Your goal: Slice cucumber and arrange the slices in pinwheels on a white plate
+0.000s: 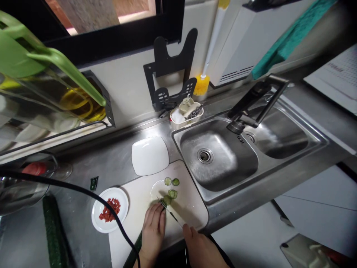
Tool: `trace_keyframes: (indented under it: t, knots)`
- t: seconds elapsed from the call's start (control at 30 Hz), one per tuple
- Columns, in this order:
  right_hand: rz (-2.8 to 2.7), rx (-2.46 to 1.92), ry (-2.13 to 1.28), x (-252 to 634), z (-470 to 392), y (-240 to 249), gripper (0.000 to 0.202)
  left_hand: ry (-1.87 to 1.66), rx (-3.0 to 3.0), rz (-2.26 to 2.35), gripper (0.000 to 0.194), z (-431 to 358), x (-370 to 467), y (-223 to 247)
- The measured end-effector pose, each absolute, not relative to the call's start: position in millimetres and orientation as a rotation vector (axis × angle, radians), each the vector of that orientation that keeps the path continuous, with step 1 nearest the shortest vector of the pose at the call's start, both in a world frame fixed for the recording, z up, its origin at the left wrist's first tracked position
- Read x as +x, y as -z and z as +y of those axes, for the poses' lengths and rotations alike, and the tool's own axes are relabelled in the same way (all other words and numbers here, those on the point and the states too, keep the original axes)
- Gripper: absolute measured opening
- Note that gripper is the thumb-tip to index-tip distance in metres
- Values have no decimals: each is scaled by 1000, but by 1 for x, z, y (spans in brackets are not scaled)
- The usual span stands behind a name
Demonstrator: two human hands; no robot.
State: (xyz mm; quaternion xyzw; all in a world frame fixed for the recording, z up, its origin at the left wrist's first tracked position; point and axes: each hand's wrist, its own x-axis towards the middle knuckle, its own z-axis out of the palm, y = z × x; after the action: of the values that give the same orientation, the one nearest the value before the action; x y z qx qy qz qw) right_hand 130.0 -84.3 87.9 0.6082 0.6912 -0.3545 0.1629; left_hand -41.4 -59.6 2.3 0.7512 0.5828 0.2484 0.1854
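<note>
My left hand (154, 227) is closed over a dark green cucumber (134, 250) on the white cutting board (136, 195), with its fingertips close to the cut end. My right hand (200, 247) grips a knife (175, 219), whose blade rests against that end, just beyond my left fingers. Several thin cucumber slices (172, 194) lie on the board past the blade. The fingers of my left hand partly hide the cucumber.
A white square plate (150, 155) stands behind the board. To the left are a round plate (124, 214) of small red pieces, a whole cucumber (54, 230) and a green scrap (94, 183). A black cable (83, 190) crosses in front. The steel sink (220, 163) lies right.
</note>
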Motion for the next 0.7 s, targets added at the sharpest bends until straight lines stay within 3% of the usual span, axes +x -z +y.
trace_keyframes:
  t: [0.7]
  knots:
    - [2027, 1664, 970, 129, -92, -78, 45, -678, 2178, 1618, 22, -60, -44, 1]
